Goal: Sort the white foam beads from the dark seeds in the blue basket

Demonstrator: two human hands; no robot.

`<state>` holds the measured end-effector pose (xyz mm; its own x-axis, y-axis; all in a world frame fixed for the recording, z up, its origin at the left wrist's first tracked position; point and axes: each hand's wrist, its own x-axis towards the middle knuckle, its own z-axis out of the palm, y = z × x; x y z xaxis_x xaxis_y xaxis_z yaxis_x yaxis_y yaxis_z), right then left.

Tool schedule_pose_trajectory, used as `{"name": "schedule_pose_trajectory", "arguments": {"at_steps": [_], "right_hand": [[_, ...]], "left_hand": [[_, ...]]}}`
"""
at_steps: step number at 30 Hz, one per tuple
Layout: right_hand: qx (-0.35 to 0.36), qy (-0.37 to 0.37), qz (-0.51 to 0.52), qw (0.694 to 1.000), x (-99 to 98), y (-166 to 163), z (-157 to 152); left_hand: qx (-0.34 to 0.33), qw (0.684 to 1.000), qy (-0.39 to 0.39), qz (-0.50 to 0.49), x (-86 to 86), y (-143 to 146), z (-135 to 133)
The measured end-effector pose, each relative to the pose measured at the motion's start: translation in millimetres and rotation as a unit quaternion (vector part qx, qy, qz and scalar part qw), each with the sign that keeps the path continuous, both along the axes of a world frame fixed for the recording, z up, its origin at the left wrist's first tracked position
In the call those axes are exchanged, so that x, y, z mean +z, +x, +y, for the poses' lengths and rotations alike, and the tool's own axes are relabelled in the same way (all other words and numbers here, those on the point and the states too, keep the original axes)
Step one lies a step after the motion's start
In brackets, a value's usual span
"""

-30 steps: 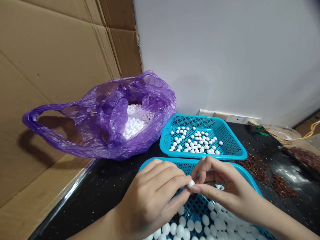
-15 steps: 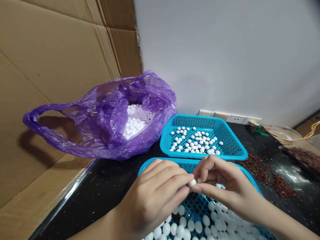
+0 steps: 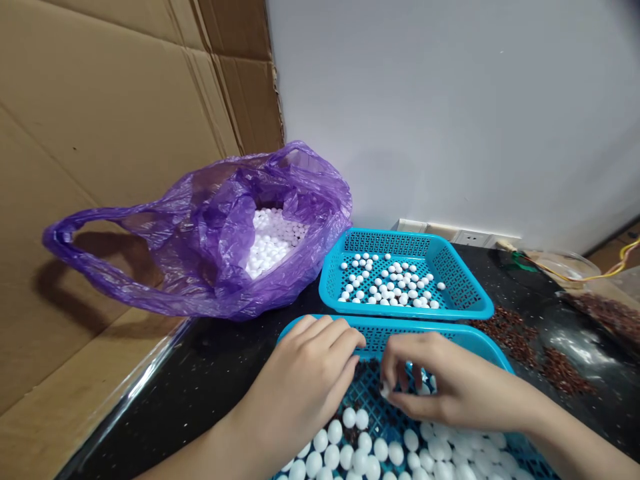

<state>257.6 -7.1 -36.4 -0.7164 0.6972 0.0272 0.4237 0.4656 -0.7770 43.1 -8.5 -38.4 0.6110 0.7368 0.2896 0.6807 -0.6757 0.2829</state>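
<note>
Both of my hands are over the near blue plastic basket [image 3: 450, 327], where many white balls [image 3: 360, 460] lie toward the front. My right hand [image 3: 435, 380] pinches a small white ball [image 3: 385, 391] between thumb and forefinger, partly covered by the fingertips. To its left, my left hand [image 3: 310, 367] is closed, fingers curled together above the basket's left side; whatever may be inside is hidden. Dark brown bits [image 3: 353, 435] show among the balls on the mesh floor.
Behind stands a second blue basket [image 3: 467, 283] with small white balls [image 3: 400, 280]. An open purple plastic bag [image 3: 215, 233] of white beads leans at left by cardboard [image 3: 125, 87]. Reddish-brown bits [image 3: 563, 372] lie on the black tabletop [image 3: 200, 373] at right, near yellow wires [image 3: 595, 275].
My hands have moved apart. The white ball that was between both hands' fingertips is now in my right hand only, lower over the basket. My left hand has drawn back slightly left.
</note>
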Motion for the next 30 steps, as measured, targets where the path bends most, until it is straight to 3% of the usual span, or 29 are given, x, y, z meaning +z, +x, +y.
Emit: {"name": "schedule_pose_trajectory", "arguments": {"at_steps": [2, 4, 6, 9, 11, 14, 18, 21, 25, 30], "right_hand": [[0.060, 0.018, -0.060, 0.996, -1.0, 0.0, -0.8], [0.051, 0.038, -0.035, 0.997, -1.7, -0.5, -1.4], [-0.045, 0.074, 0.063, 0.994, -2.3, -0.6, -0.5], [-0.227, 0.143, 0.200, 0.942, -2.8, 0.5, 3.3], [-0.269, 0.155, 0.215, 0.926, -3.0, 1.3, 5.4], [-0.213, 0.134, 0.153, 0.956, -3.8, 1.6, 6.1], [-0.097, 0.126, -0.016, 0.987, -6.3, 1.7, 4.8], [-0.064, 0.203, -0.124, 0.969, -8.1, 1.0, 3.6], [-0.054, 0.309, -0.234, 0.920, -10.0, -1.8, -0.3], [0.002, 0.292, -0.293, 0.910, -13.5, -2.8, -6.8]], "left_hand": [[-0.004, 1.000, -0.010, 0.019, -0.7, 0.0, 0.0], [-0.003, 1.000, -0.010, 0.022, -0.6, 0.1, -0.4], [0.001, 1.000, -0.005, 0.012, -0.1, 0.3, -0.9], [0.004, 1.000, 0.003, 0.008, 0.2, 0.5, -1.6], [0.008, 1.000, 0.003, 0.027, 0.0, 0.8, -1.7], [0.033, 0.994, -0.021, 0.102, -1.2, 1.3, -1.1], [0.051, 0.976, -0.076, 0.199, -4.3, 1.6, 0.0], [0.050, 0.976, -0.090, 0.190, -6.4, 1.2, 0.4], [0.041, 0.981, -0.084, 0.170, -8.1, -0.5, -0.1], [0.033, 0.984, -0.072, 0.160, -11.7, -2.4, 0.1]]}}
